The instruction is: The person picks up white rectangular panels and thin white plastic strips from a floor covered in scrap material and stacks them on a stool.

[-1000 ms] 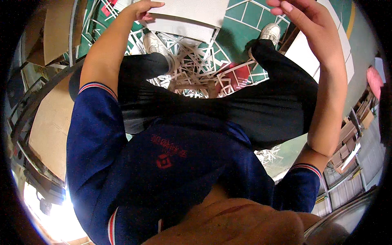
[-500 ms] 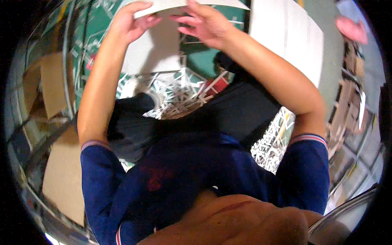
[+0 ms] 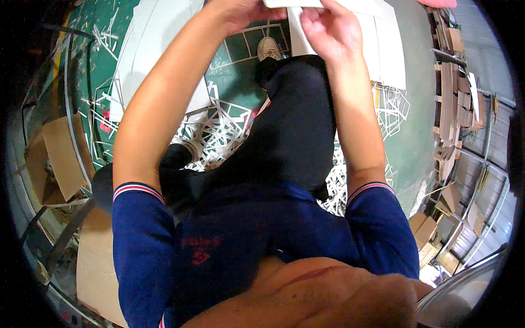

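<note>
Fingers [image 3: 309, 23] of the right hand [image 3: 340, 34] are half curled, and the hand has hold of a white sheet [image 3: 292, 3] by its right end; the left hand [image 3: 241, 15] is at the sheet's left end, its fingertips partly cut off by the far edge of view, so I cannot tell how firmly they close; the sheet lies between the hands, at the far middle; white boards [image 3: 143, 46] lie to the left, more pale panels [image 3: 380, 46] to the right; white strips [image 3: 221, 128] litter the green floor [image 3: 418, 126] between, near one shoe [image 3: 268, 49].
</note>
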Demonstrator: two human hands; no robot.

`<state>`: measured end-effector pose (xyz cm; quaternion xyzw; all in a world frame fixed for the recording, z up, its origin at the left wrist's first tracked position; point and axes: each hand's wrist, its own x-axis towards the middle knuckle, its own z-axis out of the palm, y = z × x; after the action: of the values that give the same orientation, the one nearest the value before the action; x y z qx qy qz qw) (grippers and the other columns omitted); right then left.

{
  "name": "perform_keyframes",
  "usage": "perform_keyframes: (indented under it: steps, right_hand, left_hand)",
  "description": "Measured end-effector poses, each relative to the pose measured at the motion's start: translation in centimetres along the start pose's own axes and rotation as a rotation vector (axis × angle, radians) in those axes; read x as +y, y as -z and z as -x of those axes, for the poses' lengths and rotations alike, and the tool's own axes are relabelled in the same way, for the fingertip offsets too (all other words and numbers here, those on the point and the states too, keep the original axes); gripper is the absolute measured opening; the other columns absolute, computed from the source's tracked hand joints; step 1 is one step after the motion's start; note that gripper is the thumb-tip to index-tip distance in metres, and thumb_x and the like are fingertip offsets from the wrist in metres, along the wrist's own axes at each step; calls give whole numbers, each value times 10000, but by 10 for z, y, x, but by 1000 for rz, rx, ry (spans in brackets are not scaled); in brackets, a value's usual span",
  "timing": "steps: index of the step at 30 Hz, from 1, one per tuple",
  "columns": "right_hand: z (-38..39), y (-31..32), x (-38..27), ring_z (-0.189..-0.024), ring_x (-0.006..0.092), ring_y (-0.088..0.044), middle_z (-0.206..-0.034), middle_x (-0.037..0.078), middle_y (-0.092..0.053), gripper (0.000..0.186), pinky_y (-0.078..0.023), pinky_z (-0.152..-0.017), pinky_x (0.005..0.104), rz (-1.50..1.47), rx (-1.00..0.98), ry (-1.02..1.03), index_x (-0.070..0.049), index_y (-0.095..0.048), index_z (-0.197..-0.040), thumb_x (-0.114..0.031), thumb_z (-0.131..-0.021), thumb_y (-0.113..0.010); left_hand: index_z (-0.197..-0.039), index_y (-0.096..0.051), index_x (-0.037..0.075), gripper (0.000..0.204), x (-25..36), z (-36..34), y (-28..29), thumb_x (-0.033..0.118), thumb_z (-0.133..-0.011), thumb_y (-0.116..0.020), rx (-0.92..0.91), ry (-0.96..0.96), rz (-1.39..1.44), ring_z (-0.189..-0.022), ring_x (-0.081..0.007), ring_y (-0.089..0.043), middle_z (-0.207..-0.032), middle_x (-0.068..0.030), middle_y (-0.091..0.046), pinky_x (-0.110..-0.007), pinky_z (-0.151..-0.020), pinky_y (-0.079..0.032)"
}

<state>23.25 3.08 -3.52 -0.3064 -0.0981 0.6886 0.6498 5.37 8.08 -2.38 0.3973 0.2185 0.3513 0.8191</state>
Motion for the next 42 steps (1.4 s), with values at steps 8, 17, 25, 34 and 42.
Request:
perform_keyframes:
  steps: [8,17,25,34,42]
  right_hand:
    - [-34,233,-5,-562,153,-551,-721,67,-554,82,-525,-536,238,222,365,-274,-28,-506,-864,-101,-862,-544]
    - [13,403,94,-641,129,-529,-775,42,-526,75,-510,-586,216,111,690,-87,-58,-518,-844,-117,-887,-497]
    - [27,386,104,-605,127,-498,-733,24,-517,35,-507,-593,223,106,1022,-20,-86,-534,-826,-103,-853,-549]
    - [-59,362,66,-643,183,-536,-802,79,-553,44,-500,-512,204,69,1160,122,-48,-545,-853,-77,-834,-571]
    - [-50,342,68,-623,197,-535,-772,102,-562,39,-466,-440,224,201,1277,42,-4,-551,-839,5,-808,-573]
  left_hand:
    - [-1021,-591,40,380,-103,29,38,366,-828,-570,318,412,-390,-693,-144,-588,-789,-67,-609,-259,-678,-467]
    - [-899,-600,23,190,-155,141,120,189,-821,-550,627,642,-233,-600,-126,-585,-719,-56,-613,-235,-588,-470]
    - [-920,-577,2,196,-160,152,125,168,-840,-508,709,640,-241,-622,-135,-593,-719,-57,-611,-233,-595,-481]
    - [-892,-567,-2,155,-177,145,140,137,-844,-515,668,649,-263,-605,-120,-577,-702,-43,-602,-235,-588,-478]
    - [-863,-569,-34,146,-183,150,148,96,-824,-516,682,594,-255,-574,-121,-555,-690,-65,-592,-232,-559,-464]
